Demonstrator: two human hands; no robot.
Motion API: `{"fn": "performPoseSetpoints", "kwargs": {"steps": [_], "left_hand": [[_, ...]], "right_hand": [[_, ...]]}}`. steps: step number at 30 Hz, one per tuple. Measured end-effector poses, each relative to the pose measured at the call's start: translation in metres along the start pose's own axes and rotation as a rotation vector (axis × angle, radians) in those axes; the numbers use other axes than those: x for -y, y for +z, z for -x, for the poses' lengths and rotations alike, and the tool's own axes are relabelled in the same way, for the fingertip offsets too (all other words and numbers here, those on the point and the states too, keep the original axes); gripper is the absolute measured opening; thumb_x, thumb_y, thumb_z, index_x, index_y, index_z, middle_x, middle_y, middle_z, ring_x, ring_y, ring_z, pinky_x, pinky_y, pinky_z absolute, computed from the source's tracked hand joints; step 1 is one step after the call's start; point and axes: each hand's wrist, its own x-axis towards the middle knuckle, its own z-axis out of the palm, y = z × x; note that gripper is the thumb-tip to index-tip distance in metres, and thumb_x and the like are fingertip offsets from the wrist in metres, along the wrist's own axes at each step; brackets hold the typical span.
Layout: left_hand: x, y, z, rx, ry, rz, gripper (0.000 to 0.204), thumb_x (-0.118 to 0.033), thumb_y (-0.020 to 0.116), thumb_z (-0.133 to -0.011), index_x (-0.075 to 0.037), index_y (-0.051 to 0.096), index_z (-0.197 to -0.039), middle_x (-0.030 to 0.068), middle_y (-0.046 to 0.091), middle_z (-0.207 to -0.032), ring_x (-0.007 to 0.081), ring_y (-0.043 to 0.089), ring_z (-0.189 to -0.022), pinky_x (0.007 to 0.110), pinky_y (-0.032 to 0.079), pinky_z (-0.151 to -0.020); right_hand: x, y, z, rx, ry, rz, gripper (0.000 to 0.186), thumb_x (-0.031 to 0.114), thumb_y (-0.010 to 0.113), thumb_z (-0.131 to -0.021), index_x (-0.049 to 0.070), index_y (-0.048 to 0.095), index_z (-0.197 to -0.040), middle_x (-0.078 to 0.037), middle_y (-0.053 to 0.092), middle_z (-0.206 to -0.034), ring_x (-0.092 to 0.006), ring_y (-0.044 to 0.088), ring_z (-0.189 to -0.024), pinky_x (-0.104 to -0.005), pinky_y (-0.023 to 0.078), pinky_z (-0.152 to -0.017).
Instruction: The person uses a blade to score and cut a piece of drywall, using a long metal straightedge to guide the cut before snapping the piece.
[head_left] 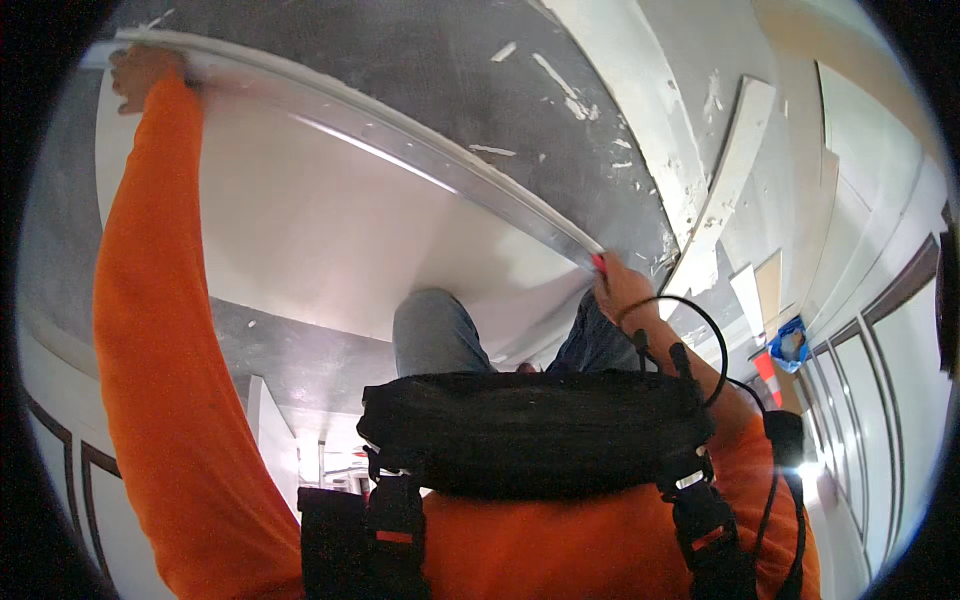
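Note:
A large white board, like plasterboard, lies across the floor in front of my knees. Along its far edge runs a long, shiny metal straightedge. My left hand, arm stretched far out, has its fingers curled over the straightedge's far-left end. At the right end, close by my right knee, my right hand is closed around a small red tool. Only a bit of red shows there; the rest is hidden by the fingers, so its exact kind is unclear.
White scraps litter the dark grey floor beyond the board. Long white board strips lie at the right. Farther right are a blue bag and an orange-and-white cone. My jeans-covered knees are against the near side.

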Motion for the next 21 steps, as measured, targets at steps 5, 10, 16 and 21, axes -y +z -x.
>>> {"fn": "performPoseSetpoints", "kwargs": {"steps": [5,10,16,21], "left_hand": [[0.045,0.016,-0.041,-0.142,-0.027,0.223,0.039,-0.039,0.052,-0.094,-0.01,0.063,-0.118,0.013,0.064,-0.104,0.0336,0.066,-0.096,0.043,0.054,-0.086],[0.01,-0.034,0.011,-0.027,-0.126,0.297,0.064,-0.05,0.038,-0.098,0.001,0.044,-0.136,0.0205,0.038,-0.144,0.0371,0.044,-0.129,0.054,0.038,-0.103],[-0.087,-0.116,0.235,0.092,-0.209,0.451,0.067,-0.047,0.023,-0.102,-0.002,0.017,-0.152,0.0257,0.016,-0.156,0.0369,0.022,-0.145,0.049,0.025,-0.116],[-0.115,-0.165,0.291,0.173,-0.311,0.597,0.055,-0.036,0.024,-0.103,-0.015,0.019,-0.153,0.0144,0.013,-0.16,0.0251,0.016,-0.148,0.045,0.012,-0.122]], "right_hand": [[0.053,0.027,-0.055,-0.186,-0.13,-0.256,0.044,0.036,0.066,-0.088,0.007,0.047,-0.114,-0.023,0.066,-0.087,-0.0428,0.065,-0.084,-0.0499,0.05,-0.069],[0.045,0.045,-0.054,-0.341,-0.224,-0.276,0.037,0.033,0.061,-0.091,0.006,0.046,-0.111,-0.022,0.067,-0.089,-0.041,0.066,-0.083,-0.0512,0.052,-0.067],[0.049,0.021,-0.05,-0.284,-0.298,-0.259,0.03,0.028,0.055,-0.094,0.003,0.046,-0.108,-0.023,0.068,-0.087,-0.0402,0.067,-0.079,-0.0498,0.054,-0.065],[0.091,-0.018,-0.06,-0.272,-0.442,-0.173,0.019,0.017,0.048,-0.095,0.001,0.045,-0.105,-0.025,0.067,-0.083,-0.0445,0.066,-0.074,-0.054,0.053,-0.067]]}}
